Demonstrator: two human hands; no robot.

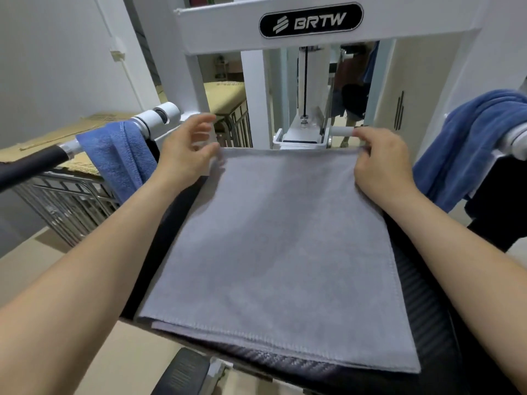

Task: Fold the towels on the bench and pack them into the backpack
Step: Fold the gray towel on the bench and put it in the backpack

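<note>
Head cam, the only view: the person is mid-fold on the grey towel (pixel 271 238). It lies flat on the black padded tabletop (pixel 422 295), and the near hem shows two layers, so it looks doubled over once.

The right grip (pixel 379 161) is pinching the far right corner. The left grip (pixel 185 146) is spread loose at the far left corner, thumb about at the cloth, not really holding it.

Next move is probably a solid pinch on the left side too, then bringing both far corners toward the near hem with the edges lined up.

Two more blue towels wait unfolded, one (pixel 117 155) draped over the left handle bar and one (pixel 467 143) over the right.

As for containers, no backpack is clearly in shot. The dark shape (pixel 496 201) under the right blue towel might be it, hard to say. Nothing looks packed yet.
</note>
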